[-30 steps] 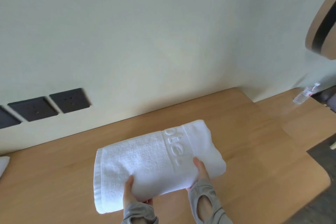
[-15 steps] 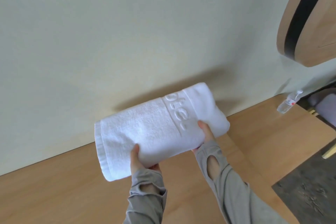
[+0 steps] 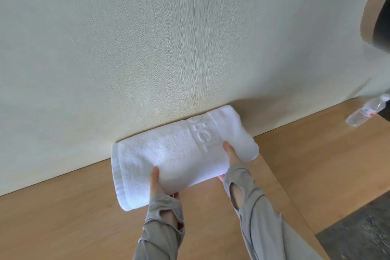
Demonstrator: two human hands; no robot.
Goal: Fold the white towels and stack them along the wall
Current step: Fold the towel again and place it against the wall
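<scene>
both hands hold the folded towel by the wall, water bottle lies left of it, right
Not quite: the head view shows the water bottle right of the folded towel, not left. The left hand and right hand do hold it by the wall.

towel [image 3: 168, 154] folded | far edge at wall [image 3: 147, 48] | left grip [image 3: 159, 187], right grip [image 3: 232, 159] hold near edge

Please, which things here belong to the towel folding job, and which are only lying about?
For the job:
folded white towel; left hand and right hand, both gripping it; wall behind it; wooden table.

Only lying about:
plastic water bottle on its side, far right; round wooden piece, top right.
</scene>
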